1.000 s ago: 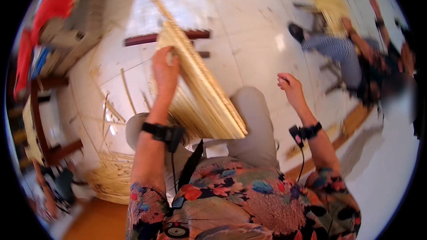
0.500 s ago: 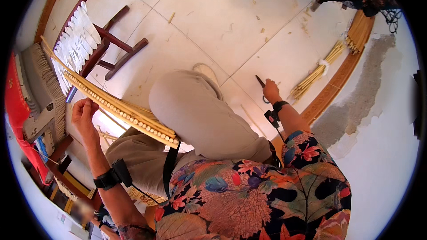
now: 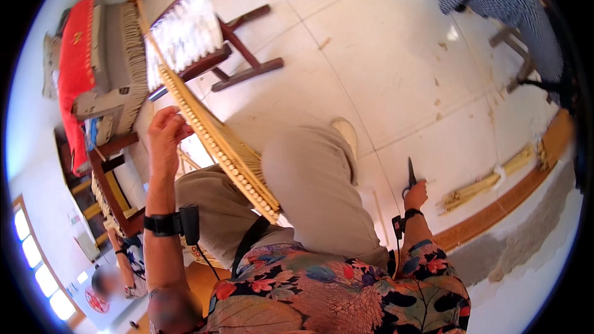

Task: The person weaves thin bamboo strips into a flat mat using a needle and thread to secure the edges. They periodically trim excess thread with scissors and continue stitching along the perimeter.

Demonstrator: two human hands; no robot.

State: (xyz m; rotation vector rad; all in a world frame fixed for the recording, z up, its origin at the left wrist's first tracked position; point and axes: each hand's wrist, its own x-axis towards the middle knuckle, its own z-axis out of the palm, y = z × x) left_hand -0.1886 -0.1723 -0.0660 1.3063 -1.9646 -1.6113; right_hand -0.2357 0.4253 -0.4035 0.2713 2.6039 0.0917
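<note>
A long woven reed piece [image 3: 213, 142] lies slantwise across my lap, with a row of pale round cut ends along its edge. My left hand [image 3: 166, 135] is at that edge toward the upper end, its fingers bent and closed against it; the fingertips are partly hidden. Off to the right of my knee, my right hand [image 3: 416, 196] grips dark scissors [image 3: 411, 176], blades pointing away from me. The scissors are apart from the reed piece. A thin long strip [image 3: 148, 34] sticks out past the piece's far end.
A dark wooden stool [image 3: 247, 80] with a white woven seat lies tipped at the upper left. Bundled reeds [image 3: 489, 179] lie along the right wall. Beside a red cloth [image 3: 77, 86] is fringed grey fabric. Another person's leg [image 3: 513, 6] shows upper right; a second person [image 3: 127, 266] is lower left.
The view has turned, so the stool, reed piece and both hands appear farther right and lower. More of the other person's leg now shows. My right hand still holds the scissors.
</note>
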